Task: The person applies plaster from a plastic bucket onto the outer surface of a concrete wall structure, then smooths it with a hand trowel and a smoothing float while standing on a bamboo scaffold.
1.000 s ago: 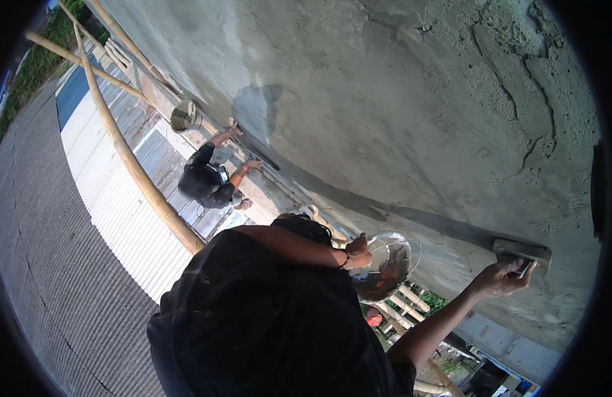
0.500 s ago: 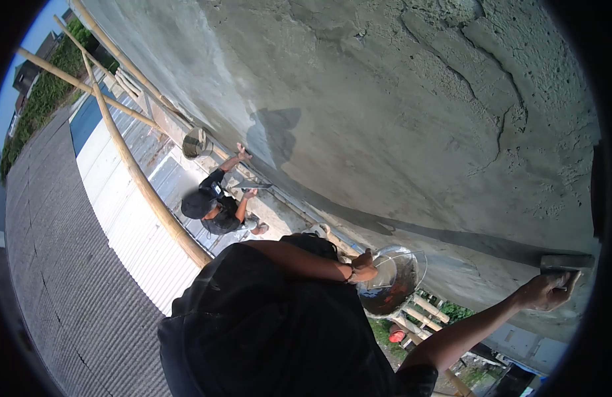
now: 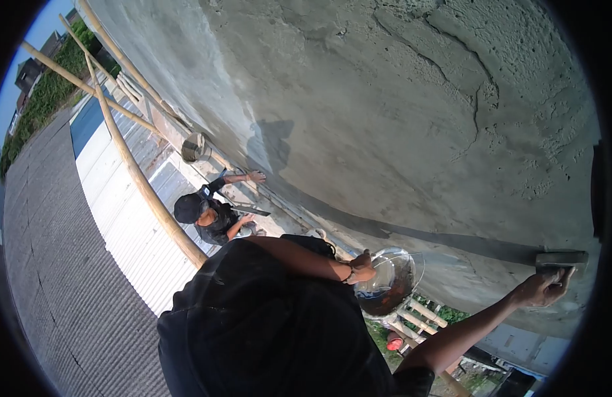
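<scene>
Right hand is holding a flat, grey, rectangular plastering float by its back; fingers are curling in, leaving little gap, though the handle is mostly hiding behind them. The float's face is lying against a grey, partly rough plastered wall, at the far right of the view. Left hand is closing at the near edge of a dark, round bucket containing wet-looking material; the bucket's thin wire handle is running to that hand; cannot tell whether rim, wire or both are being gripped. The bucket is sitting beside pale bamboo poles. Farther along the wall, a black-capped co-worker is holding a dark, flat-bladed tool.
</scene>
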Available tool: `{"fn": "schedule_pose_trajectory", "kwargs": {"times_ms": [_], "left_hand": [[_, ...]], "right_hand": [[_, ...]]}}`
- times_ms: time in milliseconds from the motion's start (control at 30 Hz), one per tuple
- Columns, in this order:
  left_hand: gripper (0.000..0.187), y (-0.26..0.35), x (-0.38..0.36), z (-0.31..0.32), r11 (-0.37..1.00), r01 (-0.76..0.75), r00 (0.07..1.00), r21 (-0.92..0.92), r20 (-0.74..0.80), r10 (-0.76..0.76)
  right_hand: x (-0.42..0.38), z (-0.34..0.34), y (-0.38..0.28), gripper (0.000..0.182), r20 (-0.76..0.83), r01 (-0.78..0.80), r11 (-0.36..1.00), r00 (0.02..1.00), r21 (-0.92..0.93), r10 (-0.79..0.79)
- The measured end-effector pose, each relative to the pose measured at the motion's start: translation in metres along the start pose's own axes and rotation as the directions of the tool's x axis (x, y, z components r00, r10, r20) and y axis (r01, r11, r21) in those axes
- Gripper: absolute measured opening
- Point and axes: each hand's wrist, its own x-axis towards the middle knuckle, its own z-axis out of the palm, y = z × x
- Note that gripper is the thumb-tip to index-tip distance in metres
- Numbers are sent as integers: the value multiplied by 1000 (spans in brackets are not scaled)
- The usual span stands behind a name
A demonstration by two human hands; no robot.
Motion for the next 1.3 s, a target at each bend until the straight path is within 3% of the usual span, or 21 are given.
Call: {"fn": "schedule_pose_trajectory", "kwargs": {"times_ms": [67, 133, 167, 233, 267, 333, 400, 467, 500, 533, 600, 667, 733, 800, 867, 900, 1000, 1133, 1200, 1267, 1300], "left_hand": [[51, 11, -12, -7, 1000, 14, 1000, 8, 11, -14], [53, 9, -4, -3, 999, 28, 1000, 43, 14, -28], [55, 9, -2, 1, 997, 43, 999, 59, 5, -44], [56, 9, 3, 5, 994, 60, 998, 93, 5, -61], [58, 8, 4, 6, 992, 75, 997, 106, -8, -75], [66, -1, 8, 9, 995, 25, 999, 99, 23, -27], [69, 6, 4, 5, 997, 26, 997, 71, 75, -32], [85, 11, 7, 0, 996, 76, 969, 52, 232, -86], [86, 18, 1, -1, 997, 66, 967, 42, 242, -74], [87, 28, -7, -3, 998, 57, 969, 24, 239, -61], [89, 25, 0, 10, 996, 54, 975, 71, 213, -68], [89, 28, 2, 16, 992, 49, 957, 120, 280, -81], [88, 32, -3, 31, 988, 15, 966, 156, 252, -54], [88, 28, 4, 47, 966, -41, 971, 257, 239, -23], [85, 39, -2, 51, 974, 6, 946, 225, 314, -78], [85, 37, -1, 57, 963, -21, 949, 268, 308, -65], [85, 41, -1, 66, 939, -80, 947, 333, 320, -33], [82, 37, 6, 72, 934, -80, 960, 347, 278, -21], [80, 20, 13, 76, 942, -107, 977, 318, 208, 41], [80, 10, 21, 78, 945, -68, 986, 319, 166, 15], [80, 11, 22, 75, 947, -67, 987, 314, 162, 16]], "right_hand": [[27, 18, -26, 23, 15, -9, 996, 1000, 89, 8], [14, 30, -95, 22, 158, 30, 1000, 987, 9, -31], [-4, 30, -123, 23, 158, 165, 981, 971, 107, -180], [-52, 24, -108, 27, 318, 184, 971, 921, 156, -226], [-73, 17, -99, 32, 372, 249, 931, 865, 266, -337], [-114, -8, -61, 31, 545, 355, 896, 712, 266, -443], [-147, -49, -31, 32, 697, 228, 967, 675, 115, -242], [-169, -92, -19, 31, 670, -165, 981, 717, -106, 192], [-173, -114, -21, 34, 634, -385, 910, 667, -156, 391], [-184, -138, -13, 34, 617, -703, 699, 493, -131, 613], [-198, -196, -2, 33, 705, -854, 397, 51, -337, 708], [-221, -229, -5, 30, 768, -764, 352, -278, -541, 577], [-241, -229, -23, 27, 776, -766, 290, -395, -574, 493], [-307, -225, -14, 31, 872, -776, 452, -248, -440, 423], [-322, -200, -23, 39, 756, -245, 717, -273, -653, 595], [-338, -191, -23, 47, 669, -121, 662, -236, -740, 705], [-382, -182, -15, 50, 640, -25, 645, -160, -764, 751], [-394, -183, -16, 54, 695, -40, 699, -162, -714, 701], [-389, -186, -10, 49, 670, -14, 687, -236, -726, 704], [-391, -196, 10, 44, 758, -352, 679, -178, -645, 628], [-380, -198, 14, 35, 775, -479, 658, -80, -581, 627]]}}
